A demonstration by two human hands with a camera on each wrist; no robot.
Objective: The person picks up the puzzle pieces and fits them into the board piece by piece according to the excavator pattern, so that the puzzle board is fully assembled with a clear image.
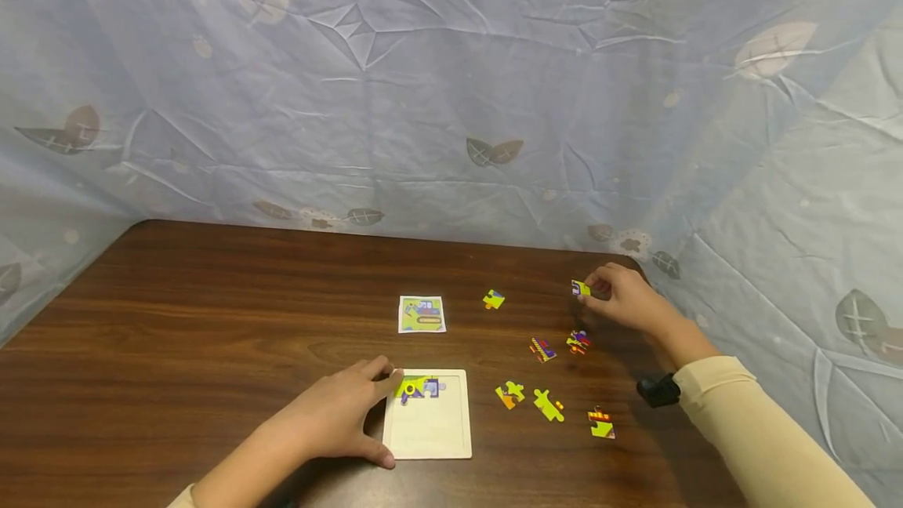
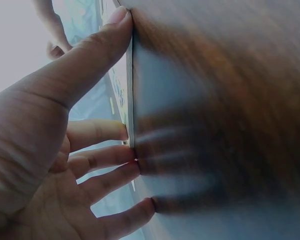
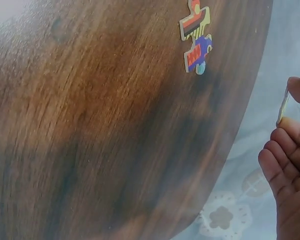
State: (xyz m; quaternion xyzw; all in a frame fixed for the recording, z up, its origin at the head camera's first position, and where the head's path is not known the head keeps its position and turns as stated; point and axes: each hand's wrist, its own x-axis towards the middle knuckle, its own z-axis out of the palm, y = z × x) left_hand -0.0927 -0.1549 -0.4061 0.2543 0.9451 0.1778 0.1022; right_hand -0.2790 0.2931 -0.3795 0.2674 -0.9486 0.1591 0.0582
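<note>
Six loose pieces [image 1: 548, 406] on table [image 1: 212, 320], right of the one tray [image 1: 426, 433]. Seventh pinched in right hand [image 1: 624, 300] fingers near far right corner. Some sit in tray's top left; count unclear. Left hand [image 1: 346, 410]: fingers extended, touching tray's left edge, nothing grasped. One card [image 1: 422, 314] beyond tray. Cloth [image 1: 423, 100] behind table.

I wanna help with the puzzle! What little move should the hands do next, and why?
I'd probably carry the thin yellow-green and purple jigsaw piece toward the square cream wooden-looking tray: the right hand pinches that piece, the left hand touches the tray's edge, and most of the tray looks bare.
</note>
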